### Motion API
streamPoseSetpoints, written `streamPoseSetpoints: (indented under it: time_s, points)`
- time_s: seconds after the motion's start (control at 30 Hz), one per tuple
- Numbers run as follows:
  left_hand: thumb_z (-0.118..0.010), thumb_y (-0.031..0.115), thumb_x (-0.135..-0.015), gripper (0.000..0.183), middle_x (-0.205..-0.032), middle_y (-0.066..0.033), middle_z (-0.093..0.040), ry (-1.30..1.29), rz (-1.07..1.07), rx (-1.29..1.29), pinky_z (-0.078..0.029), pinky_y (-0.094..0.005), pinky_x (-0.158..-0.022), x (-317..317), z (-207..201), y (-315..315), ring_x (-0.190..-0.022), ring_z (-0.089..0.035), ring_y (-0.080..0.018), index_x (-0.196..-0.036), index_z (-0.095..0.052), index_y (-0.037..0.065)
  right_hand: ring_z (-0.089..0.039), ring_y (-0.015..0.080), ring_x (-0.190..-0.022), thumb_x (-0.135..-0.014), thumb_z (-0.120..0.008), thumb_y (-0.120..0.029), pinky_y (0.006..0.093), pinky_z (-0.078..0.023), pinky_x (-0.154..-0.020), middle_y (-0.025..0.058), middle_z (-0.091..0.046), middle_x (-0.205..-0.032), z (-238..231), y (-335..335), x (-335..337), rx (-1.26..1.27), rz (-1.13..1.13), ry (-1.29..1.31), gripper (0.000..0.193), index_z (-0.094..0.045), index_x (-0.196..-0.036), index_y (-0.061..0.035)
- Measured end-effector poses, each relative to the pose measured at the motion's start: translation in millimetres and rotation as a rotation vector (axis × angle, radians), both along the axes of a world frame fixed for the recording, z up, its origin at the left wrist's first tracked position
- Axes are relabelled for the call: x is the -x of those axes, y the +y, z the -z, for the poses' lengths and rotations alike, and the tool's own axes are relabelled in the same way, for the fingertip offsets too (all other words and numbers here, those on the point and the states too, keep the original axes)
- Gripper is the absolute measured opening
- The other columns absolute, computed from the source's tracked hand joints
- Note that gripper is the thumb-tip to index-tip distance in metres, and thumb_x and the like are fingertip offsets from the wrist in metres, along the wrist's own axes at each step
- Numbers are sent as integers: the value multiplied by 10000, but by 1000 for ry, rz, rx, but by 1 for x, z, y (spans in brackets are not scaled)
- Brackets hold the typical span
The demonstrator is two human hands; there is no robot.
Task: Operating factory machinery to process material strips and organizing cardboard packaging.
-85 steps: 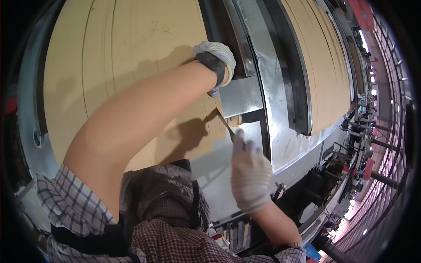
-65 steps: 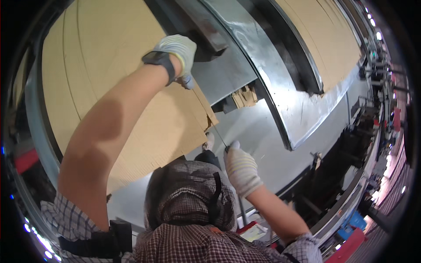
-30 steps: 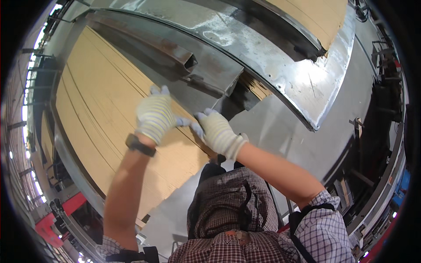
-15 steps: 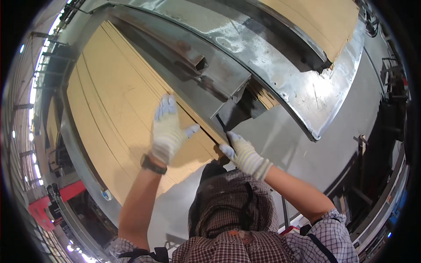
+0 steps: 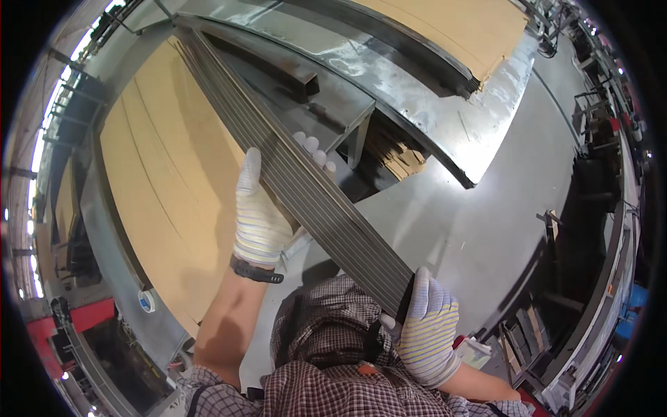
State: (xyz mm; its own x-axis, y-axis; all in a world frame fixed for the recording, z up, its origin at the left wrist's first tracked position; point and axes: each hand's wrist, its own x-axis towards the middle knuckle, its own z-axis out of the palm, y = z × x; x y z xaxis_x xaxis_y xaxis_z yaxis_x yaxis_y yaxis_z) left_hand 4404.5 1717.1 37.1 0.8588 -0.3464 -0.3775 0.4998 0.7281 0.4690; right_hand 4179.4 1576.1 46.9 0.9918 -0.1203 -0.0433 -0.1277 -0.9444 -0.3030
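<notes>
My right hand (image 5: 429, 337) was closed around the near end of a bundle of long dark strips (image 5: 340, 233), while my left hand (image 5: 261, 222) gripped it farther along, thumb on one side, fingertips past the other. The bundle slanted away beside some tan sheets (image 5: 170, 187); whether its far end rested on anything, I couldn't quite tell. Beyond lay a metal bar (image 5: 274, 71) and a shiny metal plate (image 5: 479, 142).

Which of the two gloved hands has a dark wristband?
The left hand, gripping the long ridged bundle midway, has the wristband; the right hand, at its near end, shows none.
</notes>
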Motion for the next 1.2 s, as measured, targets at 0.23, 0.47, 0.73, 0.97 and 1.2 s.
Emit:
streamPoseSetpoints:
  time_s: [0.23,0.47,0.73,0.97,1.2]
  points:
    - [-560,576,-880,699,-1190,-167,-558,-217,-8,9,-520,-441,-926,60,-5,155,-1051,-594,-290,-1260,-499,-7,-518,355,-956,-760,-702,-413,467,-412,-808,241,-504,-1125,6,156,62,-10,-1,-84,911,-295,-1358,141]
    - [-447,631,-914,731,-1233,-158,-553,-408,-234,-177,-538,-407,-910,87,-12,357,-1063,-585,-274,-1302,-459,12,-526,404,-961,-828,-639,-453,489,-429,-823,263,-513,-1144,39,309,122,-160,-125,-172,863,-304,-1369,129]
    - [-506,639,-891,649,-935,-60,-625,-257,-328,-501,-548,-288,-751,120,22,522,-839,-622,-162,-1153,-567,49,-541,429,-932,-916,-518,-486,466,-456,-815,295,-529,-1089,87,404,159,-701,-354,81,764,-335,-1353,114]
    - [-509,475,-967,431,-933,-27,-584,-164,-366,-503,-522,-266,-721,157,94,496,-823,-581,-119,-1138,-544,80,-539,424,-951,-943,-492,-452,458,-451,-860,276,-527,-1091,163,396,217,-848,-334,178,694,-333,-1377,65]
    - [-481,499,-970,510,-1017,-45,-612,-200,-357,-574,-552,-268,-728,141,133,490,-853,-619,-132,-1227,-527,61,-534,403,-941,-960,-445,-475,449,-441,-845,248,-517,-1058,166,394,214,-859,-238,244,684,-321,-1400,34]
